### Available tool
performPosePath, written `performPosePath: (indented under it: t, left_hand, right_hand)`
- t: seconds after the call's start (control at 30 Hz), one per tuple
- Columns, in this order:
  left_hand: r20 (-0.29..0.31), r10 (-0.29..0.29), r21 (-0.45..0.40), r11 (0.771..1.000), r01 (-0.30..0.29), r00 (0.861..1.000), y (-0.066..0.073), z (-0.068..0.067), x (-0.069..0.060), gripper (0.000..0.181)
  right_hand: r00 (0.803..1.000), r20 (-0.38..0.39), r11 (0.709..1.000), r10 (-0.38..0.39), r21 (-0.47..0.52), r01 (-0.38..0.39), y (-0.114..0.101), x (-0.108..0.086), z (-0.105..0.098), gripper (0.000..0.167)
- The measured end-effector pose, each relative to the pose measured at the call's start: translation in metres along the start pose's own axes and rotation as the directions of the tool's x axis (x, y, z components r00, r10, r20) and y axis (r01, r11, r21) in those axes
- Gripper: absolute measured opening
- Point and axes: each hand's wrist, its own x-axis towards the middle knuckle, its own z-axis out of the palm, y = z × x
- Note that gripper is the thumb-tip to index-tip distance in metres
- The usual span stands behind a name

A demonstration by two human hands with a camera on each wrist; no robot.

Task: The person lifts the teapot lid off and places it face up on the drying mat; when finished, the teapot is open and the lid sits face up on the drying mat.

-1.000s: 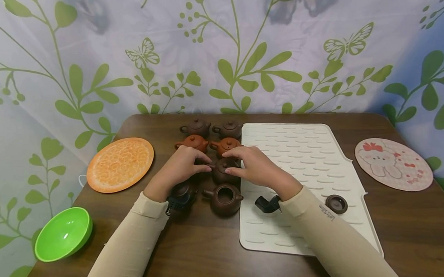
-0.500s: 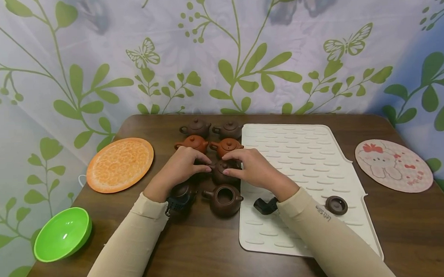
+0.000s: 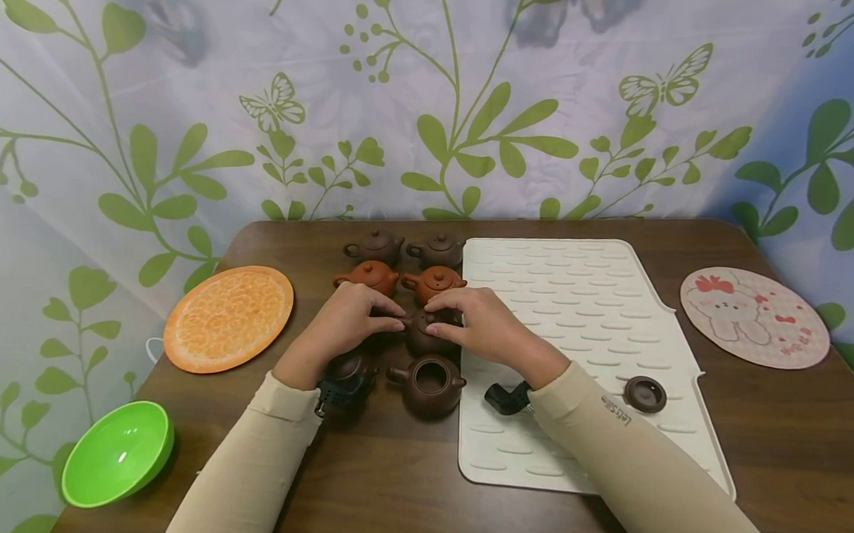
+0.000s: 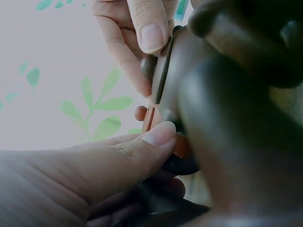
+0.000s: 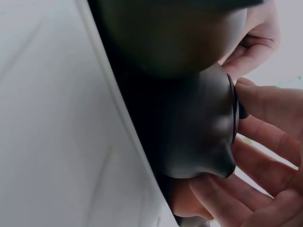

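My left hand (image 3: pixel 347 320) pinches the handle side of a dark brown teapot (image 3: pixel 424 346); its thumb presses there in the left wrist view. From the other side my right hand (image 3: pixel 489 323) holds the pot's lid (image 5: pixel 235 109) between thumb and forefinger. The lid sits on the pot. Its other fingers lie by the spout (image 5: pixel 226 163) in the right wrist view. Just in front stands a lidless dark teapot (image 3: pixel 432 407). Another dark teapot (image 3: pixel 346 370) is partly hidden by my left wrist.
Two orange teapots (image 3: pixel 435 282) and two dark ones (image 3: pixel 437 250) stand behind. A cream mat (image 3: pixel 562 293) lies at right, bearing a loose brown lid (image 3: pixel 646 394). An orange disc (image 3: pixel 229 319) and a green bowl (image 3: pixel 119 454) are left, a pink bunny disc (image 3: pixel 754 318) far right.
My right forearm has shifted slightly left, while both hands keep their places at the teapot. The teapots and mat have not moved on the table.
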Motion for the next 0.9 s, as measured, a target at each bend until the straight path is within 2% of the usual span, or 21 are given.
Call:
performPosePath:
  t: [0.9]
  left_hand:
    - [-0.005, -0.009, -0.018, 1.0, 0.009, 1.0, -0.0015, -0.0006, -0.0007, 0.012]
  right_hand:
    - [1.0, -0.022, 1.0, 0.013, 0.008, -0.013, 0.0018, 0.0012, 0.0049, 0.024]
